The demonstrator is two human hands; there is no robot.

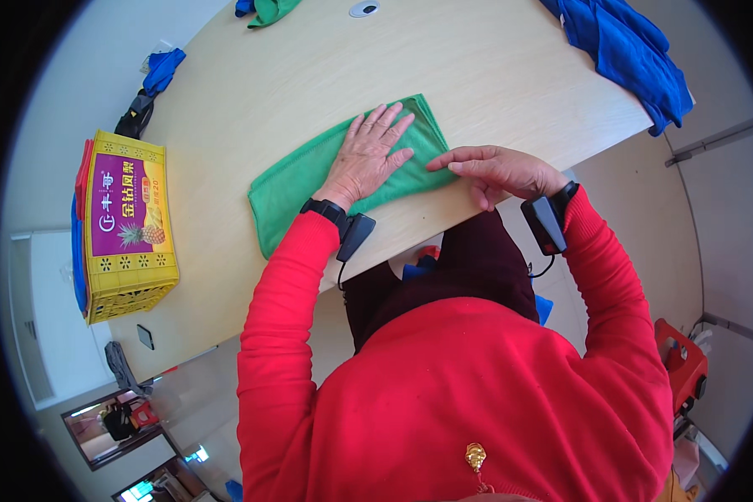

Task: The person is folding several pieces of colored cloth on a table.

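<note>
A green cloth (297,184), folded into a long rectangle, lies at the near edge of the pale wooden table (251,92). My left hand (368,155) rests flat on it with the fingers spread, pressing near its far edge. At the cloth's right end is my right hand (498,170), its fingers stretched out and the index fingertip at the near right corner. Nothing shows between the fingers of either hand. Both wrists wear black straps with small dark devices.
A yellow crate (134,289) with a purple printed panel stands at the table's left. Blue cloth (623,54) hangs over the far right edge. A phone (145,337) lies near the crate. Another green cloth (269,10) sits at the far side, and a red chair (682,364) stands right.
</note>
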